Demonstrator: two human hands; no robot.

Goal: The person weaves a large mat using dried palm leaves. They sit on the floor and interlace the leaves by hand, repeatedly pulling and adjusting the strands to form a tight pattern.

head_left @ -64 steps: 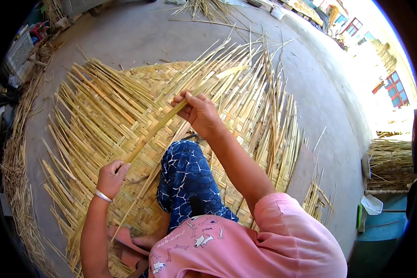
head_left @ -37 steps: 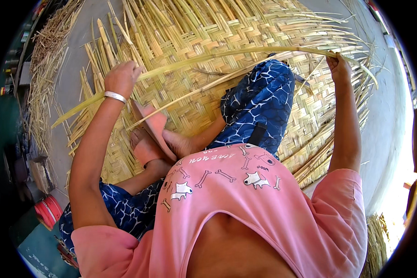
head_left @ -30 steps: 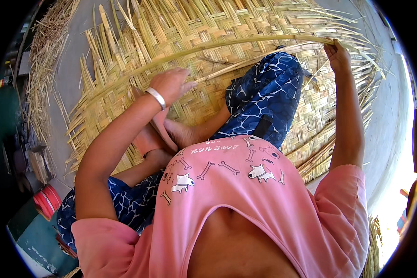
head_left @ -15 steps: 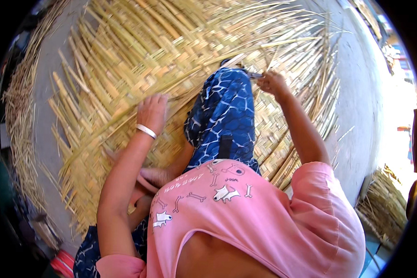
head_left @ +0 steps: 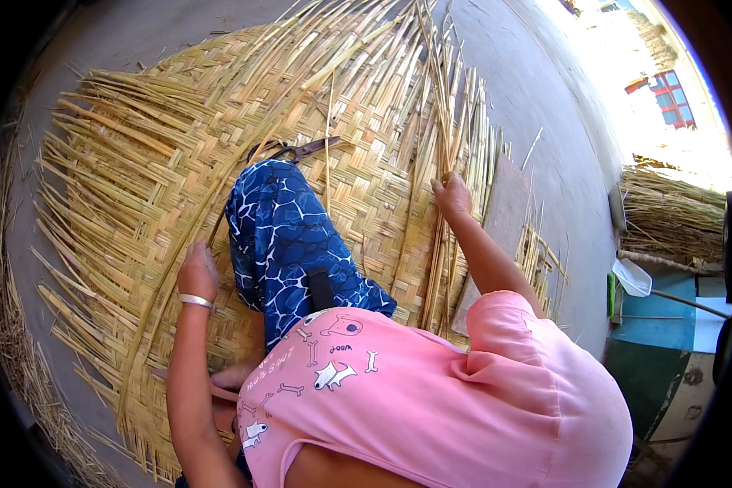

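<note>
Hands apart, grips unclear; right hand (head_left: 453,195) at loose reed strips (head_left: 445,138) on the right of the woven mat (head_left: 366,167); left hand (head_left: 198,272) beside the knee (head_left: 268,183); drawing strips lengthwise should avoid snags.

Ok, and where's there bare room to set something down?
Best on the grey floor between the flat board right of the mat and the stalk bundle; more floor shows beyond the mat's far left edge. Crowded: around the right hand, with long loose strips, and by the knee, where scissors lie.
</note>
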